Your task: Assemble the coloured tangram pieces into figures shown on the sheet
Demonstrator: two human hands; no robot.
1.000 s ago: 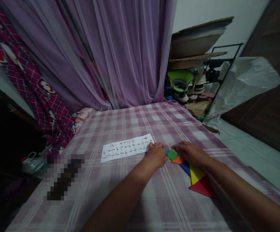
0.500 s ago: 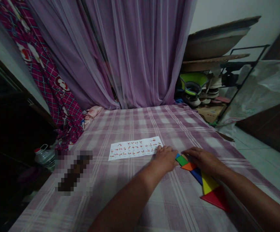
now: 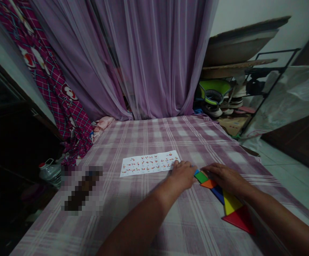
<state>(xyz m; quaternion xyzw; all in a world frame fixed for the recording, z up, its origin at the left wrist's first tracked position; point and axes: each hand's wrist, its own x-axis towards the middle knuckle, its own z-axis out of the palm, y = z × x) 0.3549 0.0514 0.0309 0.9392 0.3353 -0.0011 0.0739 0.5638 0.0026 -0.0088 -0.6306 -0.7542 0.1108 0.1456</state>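
A row of flat tangram pieces runs diagonally over the checked cloth. My left hand [image 3: 182, 175] is at its far end, fingers bent and thumb against a light blue tangram piece [image 3: 196, 172], which is mostly covered. Its outer fingertips touch the corner of a white sheet [image 3: 146, 164] printed with small coloured figures. My right hand [image 3: 225, 177] lies over the row's right side, fingers stretched out. Beside it show a green piece [image 3: 201, 177], an orange piece [image 3: 208, 184], a dark blue piece [image 3: 218, 194], a yellow piece [image 3: 231, 203] and a red triangle [image 3: 240, 218].
The checked cloth [image 3: 154, 135] spreads up to purple curtains [image 3: 160, 60]. A blurred-out patch [image 3: 82, 190] is at the left. A clear plastic jug [image 3: 50, 172] stands beyond the left edge. Shoes and boards fill a rack [image 3: 263, 96] at the right back.
The hands and pieces keep almost the same places. The whole view has shifted very slightly.
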